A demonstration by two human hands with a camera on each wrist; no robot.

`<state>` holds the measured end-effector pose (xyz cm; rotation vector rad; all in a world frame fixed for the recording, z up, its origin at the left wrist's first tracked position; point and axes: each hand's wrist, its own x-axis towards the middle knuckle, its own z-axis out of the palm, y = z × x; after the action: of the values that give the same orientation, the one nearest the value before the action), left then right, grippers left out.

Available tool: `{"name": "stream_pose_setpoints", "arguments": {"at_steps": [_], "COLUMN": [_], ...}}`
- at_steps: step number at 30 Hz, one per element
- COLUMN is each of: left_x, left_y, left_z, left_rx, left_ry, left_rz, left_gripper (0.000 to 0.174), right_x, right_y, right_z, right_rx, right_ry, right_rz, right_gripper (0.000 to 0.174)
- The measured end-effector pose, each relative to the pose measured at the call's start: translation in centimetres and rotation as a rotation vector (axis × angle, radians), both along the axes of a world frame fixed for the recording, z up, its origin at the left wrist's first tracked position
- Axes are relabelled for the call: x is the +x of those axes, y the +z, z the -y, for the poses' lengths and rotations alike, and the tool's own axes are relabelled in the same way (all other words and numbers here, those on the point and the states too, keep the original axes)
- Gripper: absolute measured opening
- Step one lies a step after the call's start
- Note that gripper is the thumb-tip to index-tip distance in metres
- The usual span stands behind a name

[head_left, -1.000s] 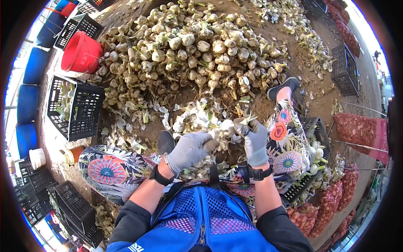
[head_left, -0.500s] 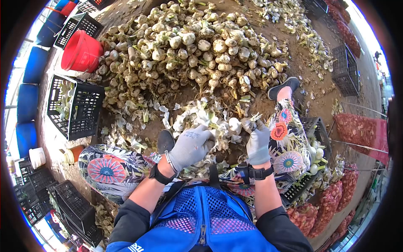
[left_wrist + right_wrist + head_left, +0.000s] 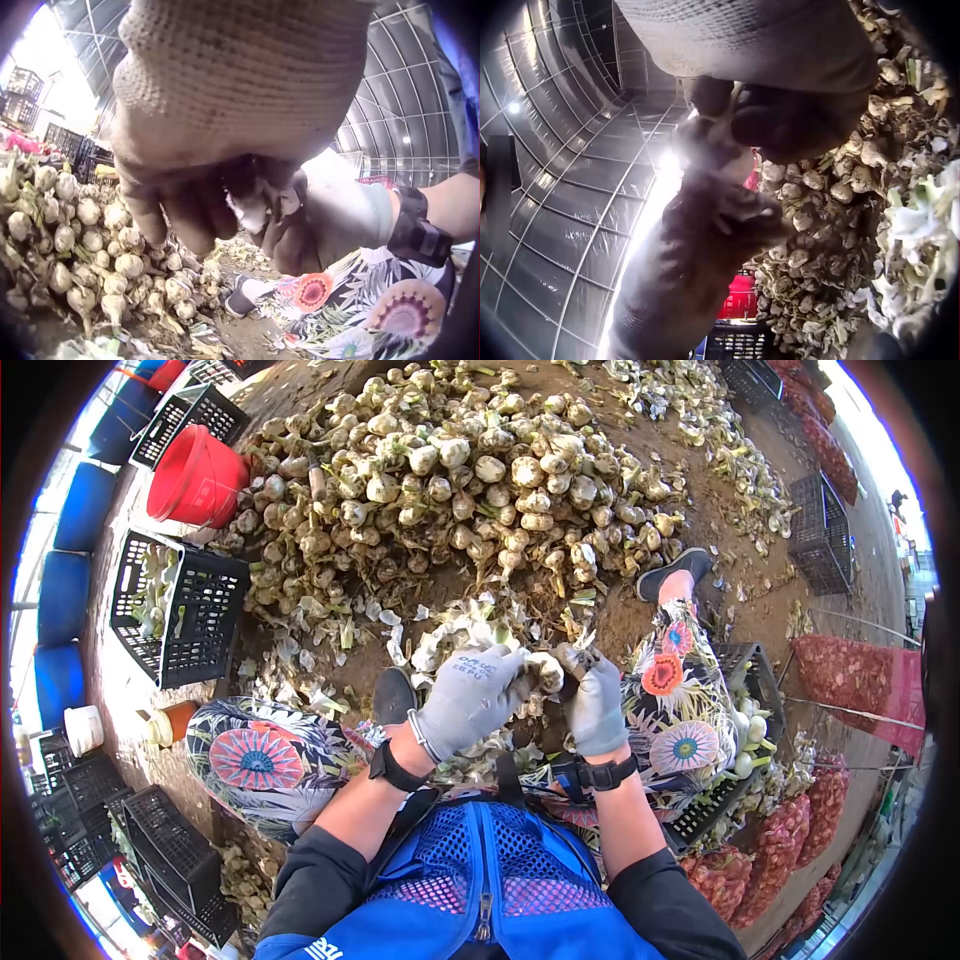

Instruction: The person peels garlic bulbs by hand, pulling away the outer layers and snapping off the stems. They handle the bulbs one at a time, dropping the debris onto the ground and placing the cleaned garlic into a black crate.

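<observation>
Step in hand, as judged: cleaning one garlic bulb [image 3: 546,672], which is held up between the two gloved hands, above the loose peelings [image 3: 470,622] and in front of the main heap [image 3: 460,480]. The left hand [image 3: 470,692] has its fingers curled round the bulb's side; the right hand [image 3: 597,705] has its fingers bent in, pinching at the opposite side (whether on skin, stem or a small tool cannot be told, as the gloves block both wrist views). The next move appears to call for a steady left grip while the right pulls loose skin away without bruising the bulb. The work surface is bare brown ground [image 3: 722,510], littered with dry scraps. A red bucket [image 3: 200,475] and a black crate [image 3: 205,610] stand at the left; a second crate [image 3: 738,658], by the right knee, contains whiter bulbs, with filled net sacks [image 3: 850,672] beyond it. Blue barrels [image 3: 65,595] line the left edge. The room has a curved, ribbed wall [image 3: 562,195], with bright daylight entering.
</observation>
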<state>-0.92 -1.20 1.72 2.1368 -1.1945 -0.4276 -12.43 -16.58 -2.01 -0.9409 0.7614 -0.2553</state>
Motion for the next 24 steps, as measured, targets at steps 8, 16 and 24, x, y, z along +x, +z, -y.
{"name": "stream_pose_setpoints", "arguments": {"at_steps": [8, 16, 24], "left_x": [-2.2, -0.2, -1.4], "left_y": [1.3, -0.4, -0.6], "left_z": [-0.3, 0.0, -0.8], "left_rx": [-0.212, -0.244, -0.107], "left_ry": [0.208, -0.034, 0.352], "left_rz": [-0.462, -0.040, -0.701], "left_gripper": [0.012, 0.018, 0.021], "right_x": [1.2, 0.8, 1.4], "right_y": [1.7, -0.4, 1.2], "right_z": [0.0, -0.9, -0.1], "right_rx": [0.120, 0.590, -0.056], "right_ry": [-0.071, -0.091, -0.199], "right_rz": [-0.030, 0.083, 0.037], "right_gripper": [0.022, 0.025, 0.016]}}
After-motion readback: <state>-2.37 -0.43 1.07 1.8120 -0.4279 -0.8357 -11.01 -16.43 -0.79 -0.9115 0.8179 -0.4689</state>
